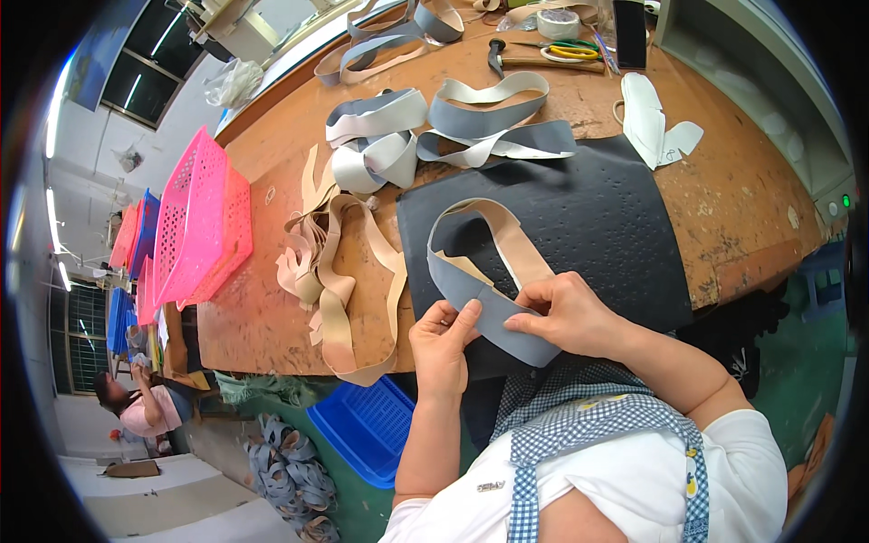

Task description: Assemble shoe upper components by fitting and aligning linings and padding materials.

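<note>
Between my two hands is a looped strip [496,323], blue-grey on its outer face and beige inside, its far part curving up over a black mat [615,208]. My left hand [441,344] pinches the strip's near left part, thumb on the grey face. At the right, my right hand [570,312] grips the same strip, thumb and fingers closed on its edge. A seam or overlap shows on the strip between the two thumbs. Left of the mat lie several beige strips [337,299] in a loose heap. Beyond it, grey and white strips [489,118] sit in loops.
A hammer [543,63], yellow-handled scissors [570,52], a tape roll [558,23] and white pattern pieces [643,118] lie at the back. Pink basket [204,222] stands at the left table edge. Below are a blue basket [367,430] and piled grey strips [290,471]. Another person [149,403] sits far left.
</note>
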Motion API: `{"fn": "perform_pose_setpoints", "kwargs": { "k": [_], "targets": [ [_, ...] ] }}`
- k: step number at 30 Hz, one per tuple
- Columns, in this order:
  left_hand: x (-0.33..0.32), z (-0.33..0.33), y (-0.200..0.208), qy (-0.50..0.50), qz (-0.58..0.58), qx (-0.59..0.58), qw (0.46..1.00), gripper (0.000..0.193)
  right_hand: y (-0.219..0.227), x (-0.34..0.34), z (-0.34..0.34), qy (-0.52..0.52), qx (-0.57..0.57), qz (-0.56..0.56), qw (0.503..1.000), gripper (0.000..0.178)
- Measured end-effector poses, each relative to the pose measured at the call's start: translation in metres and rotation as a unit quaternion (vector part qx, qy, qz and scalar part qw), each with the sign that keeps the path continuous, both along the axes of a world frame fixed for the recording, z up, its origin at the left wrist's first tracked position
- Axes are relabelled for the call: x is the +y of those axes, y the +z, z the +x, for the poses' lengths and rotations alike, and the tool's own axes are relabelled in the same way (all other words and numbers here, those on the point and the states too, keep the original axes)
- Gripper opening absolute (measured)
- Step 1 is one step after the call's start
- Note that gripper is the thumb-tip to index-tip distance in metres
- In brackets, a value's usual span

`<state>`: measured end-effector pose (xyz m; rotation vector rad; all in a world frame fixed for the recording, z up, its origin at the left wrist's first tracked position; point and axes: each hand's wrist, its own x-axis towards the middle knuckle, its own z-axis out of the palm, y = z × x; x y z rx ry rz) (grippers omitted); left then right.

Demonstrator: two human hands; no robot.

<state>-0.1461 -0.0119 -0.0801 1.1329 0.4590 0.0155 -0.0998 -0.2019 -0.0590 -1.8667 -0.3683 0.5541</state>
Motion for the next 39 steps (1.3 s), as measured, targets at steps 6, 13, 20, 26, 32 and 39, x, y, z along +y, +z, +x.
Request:
{"fn": "perform_pose_setpoints", "kwargs": {
  "k": [6,13,20,26,32,39],
  "targets": [
    [0.001,0.001,-0.006,-0.005,0.020,-0.021,1.000,0.007,0.003,0.000,-0.001,-0.003,-0.010,0.002,1.000,0.021],
    [-0.006,0.001,-0.008,0.011,0.011,-0.025,1.000,0.007,0.009,0.001,0.001,-0.006,-0.010,-0.004,1.000,0.020],
    [-0.020,-0.008,-0.005,-0.043,0.045,-0.044,0.997,0.009,0.006,0.007,0.015,-0.042,-0.056,0.056,0.996,0.016],
    [-0.018,-0.003,-0.003,-0.028,0.016,-0.018,0.999,0.011,-0.001,0.007,0.004,-0.057,-0.114,0.064,0.990,0.015],
    [-0.016,-0.002,-0.004,-0.011,-0.005,-0.024,1.000,0.013,-0.006,0.006,0.004,-0.055,-0.077,0.094,0.991,0.014],
    [-0.018,-0.001,-0.002,-0.016,0.021,-0.038,0.999,0.013,0.000,0.005,-0.001,-0.064,0.004,0.114,0.991,0.017]
  ]
}}
